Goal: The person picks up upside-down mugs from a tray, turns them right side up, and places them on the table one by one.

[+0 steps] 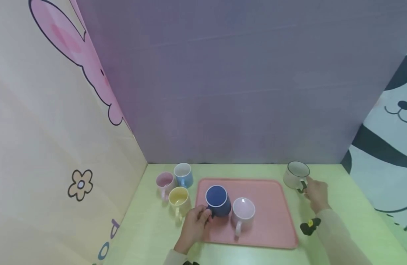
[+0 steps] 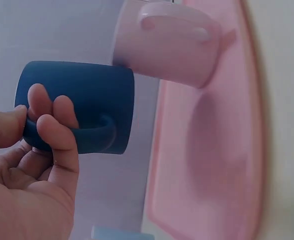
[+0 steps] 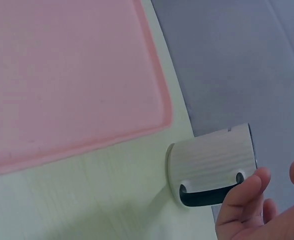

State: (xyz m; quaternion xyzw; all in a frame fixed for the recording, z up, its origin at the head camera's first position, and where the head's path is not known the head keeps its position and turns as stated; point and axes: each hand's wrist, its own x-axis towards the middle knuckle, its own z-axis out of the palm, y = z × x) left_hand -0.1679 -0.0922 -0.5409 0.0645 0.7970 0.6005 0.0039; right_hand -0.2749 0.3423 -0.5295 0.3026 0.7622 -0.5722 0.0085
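My left hand [image 1: 193,225] pinches the handle of a dark blue mug [image 1: 222,207], thumb on one side and fingers on the other. The mug is upright over the pink tray [image 1: 271,217]; in the left wrist view a gap shows between its base and the tray. Beside it a pale pink mug [image 1: 244,221] stands on the tray, handle toward me. At the far right my right hand [image 1: 316,193] is at the black handle of a cream mug [image 1: 293,180]. Its fingertips [image 3: 254,186] touch the handle's upper end, and the thumb is held apart.
Left of the tray stand a yellow mug [image 1: 179,199], a pink mug [image 1: 165,181] and a light blue mug [image 1: 184,176], close together on the pale table [image 1: 147,228]. A grey-purple wall [image 1: 223,110] rises behind, with printed panels at both sides.
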